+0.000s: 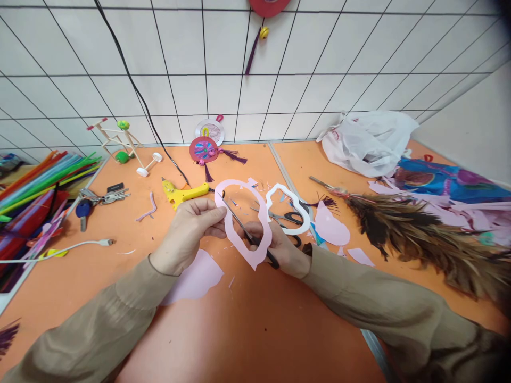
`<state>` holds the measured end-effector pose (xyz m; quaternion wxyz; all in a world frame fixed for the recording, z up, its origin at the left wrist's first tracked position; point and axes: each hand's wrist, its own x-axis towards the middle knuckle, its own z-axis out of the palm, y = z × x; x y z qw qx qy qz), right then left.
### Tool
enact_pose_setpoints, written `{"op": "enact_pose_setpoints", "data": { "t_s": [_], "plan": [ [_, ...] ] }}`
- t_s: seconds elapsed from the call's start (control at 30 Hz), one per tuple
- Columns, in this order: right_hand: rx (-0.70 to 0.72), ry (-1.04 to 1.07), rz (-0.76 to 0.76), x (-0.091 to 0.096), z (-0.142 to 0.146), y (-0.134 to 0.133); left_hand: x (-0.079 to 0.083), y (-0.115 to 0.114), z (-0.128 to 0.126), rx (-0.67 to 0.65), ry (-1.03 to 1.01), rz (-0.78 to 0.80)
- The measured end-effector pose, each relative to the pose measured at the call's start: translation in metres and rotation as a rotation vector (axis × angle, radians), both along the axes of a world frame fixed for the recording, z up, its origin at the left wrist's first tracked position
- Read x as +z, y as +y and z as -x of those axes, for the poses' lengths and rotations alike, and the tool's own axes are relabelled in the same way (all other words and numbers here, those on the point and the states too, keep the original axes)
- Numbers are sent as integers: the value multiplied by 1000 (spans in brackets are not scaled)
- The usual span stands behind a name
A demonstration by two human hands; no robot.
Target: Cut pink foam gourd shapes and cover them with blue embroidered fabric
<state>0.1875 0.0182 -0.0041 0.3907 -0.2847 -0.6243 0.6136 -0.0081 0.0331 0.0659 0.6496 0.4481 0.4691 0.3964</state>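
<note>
A pink paper ring (pixel 262 210) with a wavy outline is pinched at its left edge by my left hand (pixel 194 226). My right hand (pixel 285 247) is closed round black-handled scissors (pixel 235 214), partly behind the ring. The scissor blades reach across the ring's opening to its upper left edge, close to my left fingers. Just right of the ring lies a white wavy-edged frame (pixel 307 219), with a second pair of scissors (pixel 293 217) partly seen through it. Below my left wrist rests a pink paper sheet (pixel 199 276).
A yellow glue gun (pixel 183 195) lies behind my left hand. Pink paper scraps (pixel 331 223) and a feather duster (pixel 431 244) are on the right, a white plastic bag (pixel 369 141) behind them. Keys (pixel 114 196), a cable (pixel 80 244) and a small stick model (pixel 123 141) occupy the left.
</note>
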Motion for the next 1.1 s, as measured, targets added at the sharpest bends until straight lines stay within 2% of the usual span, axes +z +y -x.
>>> {"op": "enact_pose_setpoints", "data": {
  "t_s": [0.23,0.47,0.67,0.87,1.1],
  "plan": [
    [32,7,119,5,1,-1,0,-2,-4,-43,9,-18],
    [35,-21,93,9,2,-1,0,-4,-7,-48,35,8],
    [60,-25,48,7,2,0,-2,-4,-7,-37,-18,49],
    [125,0,101,7,4,-3,-5,-4,-7,-36,12,49],
    [77,-27,60,2,4,1,-5,-3,-5,-55,-13,48]
  ]
}}
